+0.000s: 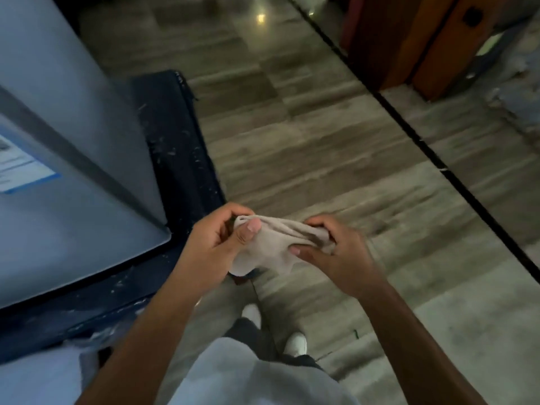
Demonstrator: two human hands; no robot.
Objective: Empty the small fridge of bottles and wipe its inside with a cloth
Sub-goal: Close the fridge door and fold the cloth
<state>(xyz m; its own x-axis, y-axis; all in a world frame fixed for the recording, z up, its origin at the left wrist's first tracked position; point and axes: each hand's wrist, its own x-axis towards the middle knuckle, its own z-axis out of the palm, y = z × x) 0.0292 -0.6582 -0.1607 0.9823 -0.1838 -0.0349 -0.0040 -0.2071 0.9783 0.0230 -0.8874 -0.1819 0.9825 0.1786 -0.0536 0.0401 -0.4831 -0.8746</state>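
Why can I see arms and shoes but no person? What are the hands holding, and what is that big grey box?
The camera sits on the person's head and looks down, so you see only their own arms and white shoes on the floor. There is no robot here. The left hand and the right hand each grip one end of a pale cloth, held up in the air. The grey box on the left is the small fridge, seen from above with its door shut. It stands on a dark blue base. No bottles show.
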